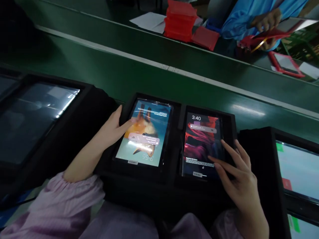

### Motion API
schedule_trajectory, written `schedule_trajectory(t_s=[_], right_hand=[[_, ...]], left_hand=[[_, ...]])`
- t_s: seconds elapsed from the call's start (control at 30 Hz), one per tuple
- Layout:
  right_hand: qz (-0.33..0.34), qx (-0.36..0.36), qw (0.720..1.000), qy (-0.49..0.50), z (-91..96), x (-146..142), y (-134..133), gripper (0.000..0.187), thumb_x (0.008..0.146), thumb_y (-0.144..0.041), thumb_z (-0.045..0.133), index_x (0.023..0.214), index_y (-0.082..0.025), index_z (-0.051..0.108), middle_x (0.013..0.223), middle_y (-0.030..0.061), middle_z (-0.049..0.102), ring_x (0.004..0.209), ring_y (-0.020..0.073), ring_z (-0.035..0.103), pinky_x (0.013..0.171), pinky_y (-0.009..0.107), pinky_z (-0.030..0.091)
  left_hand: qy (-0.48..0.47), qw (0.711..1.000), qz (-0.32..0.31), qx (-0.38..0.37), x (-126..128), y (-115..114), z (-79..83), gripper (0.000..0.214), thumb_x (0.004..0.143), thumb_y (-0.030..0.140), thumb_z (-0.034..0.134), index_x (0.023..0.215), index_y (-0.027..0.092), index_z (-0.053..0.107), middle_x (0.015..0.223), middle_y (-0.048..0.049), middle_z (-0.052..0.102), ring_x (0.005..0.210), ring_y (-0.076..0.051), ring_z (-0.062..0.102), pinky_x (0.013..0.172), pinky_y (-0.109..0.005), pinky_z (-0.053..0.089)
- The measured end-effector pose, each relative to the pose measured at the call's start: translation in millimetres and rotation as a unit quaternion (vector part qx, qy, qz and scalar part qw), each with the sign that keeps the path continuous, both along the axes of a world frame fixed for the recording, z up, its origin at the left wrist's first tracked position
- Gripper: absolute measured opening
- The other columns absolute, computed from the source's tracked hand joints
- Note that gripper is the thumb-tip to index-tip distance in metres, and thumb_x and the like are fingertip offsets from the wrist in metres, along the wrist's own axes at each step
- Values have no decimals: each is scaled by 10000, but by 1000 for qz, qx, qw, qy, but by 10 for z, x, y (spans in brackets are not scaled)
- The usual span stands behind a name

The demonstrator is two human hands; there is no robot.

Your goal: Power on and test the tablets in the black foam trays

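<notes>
Two lit tablets lie side by side in a black tray (171,179) in front of me. The left tablet (161,139) shows a fox picture upside down. My left hand (112,129) rests at its left side, thumb over the screen and fingers at the tray's edge, spread apart. On the right tablet (196,146) a red and dark picture shows the time 3:40. My right hand (239,172) is over its lower right, with fingers stretched out and a fingertip on or just above the screen. Neither hand grips a tablet.
Another black tray with a dark tablet (32,122) stands at left; one with bright tablets (299,169) stands at right. Beyond a pale rail (169,68), red cases (179,20) are stacked. A co-worker in blue sleeves (249,16) handles a red case.
</notes>
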State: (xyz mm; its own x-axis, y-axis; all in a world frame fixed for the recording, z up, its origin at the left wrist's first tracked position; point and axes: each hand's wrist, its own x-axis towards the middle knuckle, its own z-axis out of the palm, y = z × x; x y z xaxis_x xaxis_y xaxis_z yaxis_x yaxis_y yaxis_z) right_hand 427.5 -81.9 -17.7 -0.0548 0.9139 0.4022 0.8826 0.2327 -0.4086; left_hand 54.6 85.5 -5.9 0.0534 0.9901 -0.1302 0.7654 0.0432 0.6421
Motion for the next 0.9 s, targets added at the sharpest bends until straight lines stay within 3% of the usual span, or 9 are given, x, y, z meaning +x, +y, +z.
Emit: schedule_trajectory(t_s=[0.1, 0.17, 0.23, 0.33, 0.5, 0.63, 0.73, 0.87, 0.9], right_hand=[[-9, -2, 1000, 1, -131, -26, 66, 329, 1095, -380, 559, 1049, -320, 879, 1564, 43, 665, 1598, 380, 442, 1191, 647, 531], [-44, -4, 999, -2, -199, -34, 113, 335, 1097, -417, 551, 1129, -307, 866, 1605, 76, 625, 1628, 424, 383, 1189, 733, 496], [-88, 7, 996, -4, -234, -27, 135, 370, 1099, -452, 535, 1254, -284, 826, 1641, 117, 581, 1650, 460, 327, 1196, 799, 444], [-123, 17, 992, 6, -221, 0, 118, 378, 1092, -449, 544, 1346, -288, 775, 1643, 130, 572, 1651, 462, 325, 1231, 789, 411], [-120, 8, 993, 24, -139, 32, 74, 319, 1084, -392, 577, 1307, -295, 783, 1557, 133, 649, 1601, 443, 426, 1226, 740, 449], [-117, 28, 991, 50, -122, 49, 66, 268, 1077, -359, 603, 1234, -276, 804, 1453, 144, 719, 1512, 433, 551, 1149, 715, 539], [-115, 49, 989, 74, -117, 52, 50, 224, 1060, -323, 639, 1187, -264, 814, 1379, 130, 755, 1438, 418, 631, 1066, 660, 624], [-126, 44, 985, 110, -78, 7, 37, 216, 1062, -285, 637, 1174, -291, 822, 1346, 99, 769, 1359, 381, 701, 1036, 606, 666], [-130, 42, 983, 119, -67, -10, 39, 214, 1063, -281, 637, 1163, -294, 826, 1338, 95, 771, 1344, 374, 712, 1031, 597, 672]], left_hand=[[-31, 999, 25, -34, 8, -67, 53, 823, 947, 579, 540, 1637, 139, 453, 1682, -168, 531, 1566, -357, 486, 1322, -545, 351], [-27, 999, 20, -34, 36, -80, 92, 769, 971, 544, 548, 1630, 156, 463, 1680, -159, 536, 1566, -347, 484, 1329, -531, 341], [-13, 999, 23, -34, 65, -75, 125, 775, 996, 533, 539, 1652, 136, 431, 1690, -182, 517, 1568, -355, 478, 1325, -530, 346], [44, 999, 29, -10, 98, -41, 165, 828, 1015, 529, 505, 1685, 63, 362, 1723, -240, 443, 1603, -379, 419, 1335, -557, 310], [165, 977, -107, 80, 249, 194, 149, 653, 1074, 551, 381, 1567, 183, 601, 1740, -175, 425, 1695, -401, 193, 1357, -623, 181], [223, 952, -196, 75, 410, 388, 70, 590, 1088, 546, 365, 1536, 291, 652, 1799, -108, 341, 1711, -431, 84, 1328, -722, 140], [201, 951, -229, 47, 365, 239, 106, 576, 1081, 540, 359, 1415, 294, 758, 1754, -97, 439, 1704, -434, 136, 1322, -736, 167], [134, 945, -298, 26, 85, -250, 308, 547, 1081, 560, 382, 958, 404, 892, 1574, 16, 656, 1677, -368, 284, 1355, -657, 205], [119, 945, -303, 29, 21, -347, 360, 525, 1088, 538, 390, 951, 438, 886, 1544, 42, 678, 1656, -341, 344, 1362, -626, 227]])
